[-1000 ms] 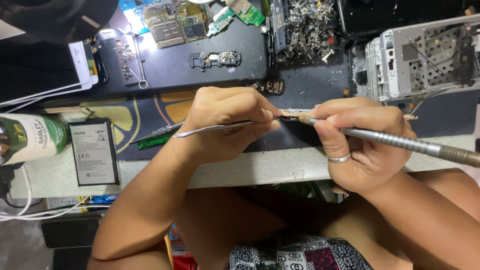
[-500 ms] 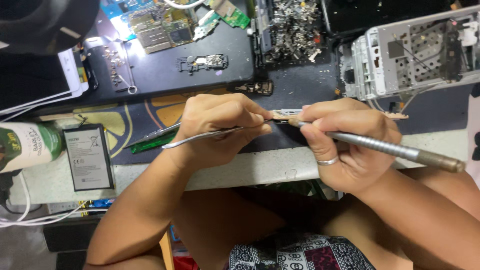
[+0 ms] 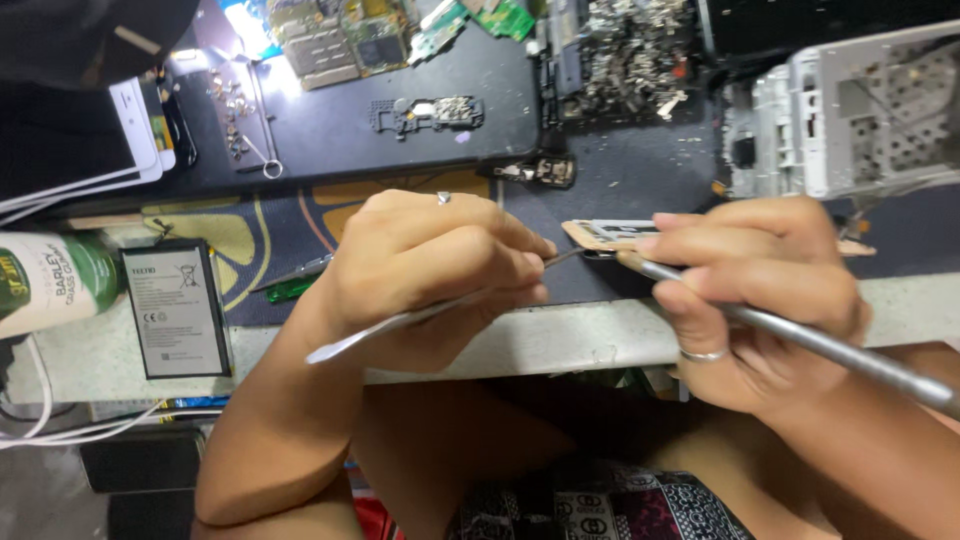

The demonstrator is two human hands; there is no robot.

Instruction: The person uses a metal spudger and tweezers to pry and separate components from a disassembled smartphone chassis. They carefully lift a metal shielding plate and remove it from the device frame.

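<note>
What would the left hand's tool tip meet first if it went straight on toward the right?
The small tan part pinched in the right hand; the left hand tool's tip looks nearly on it already, though depth is unclear.

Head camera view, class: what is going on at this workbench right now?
A person sits at a cluttered repair bench. The left hand holds a thin metal tool, its tip meeting a small flat part gripped by the right hand, which also holds a long grey metal rod. A flat battery lies to the left, circuit boards and a white phone frame further back.
</note>
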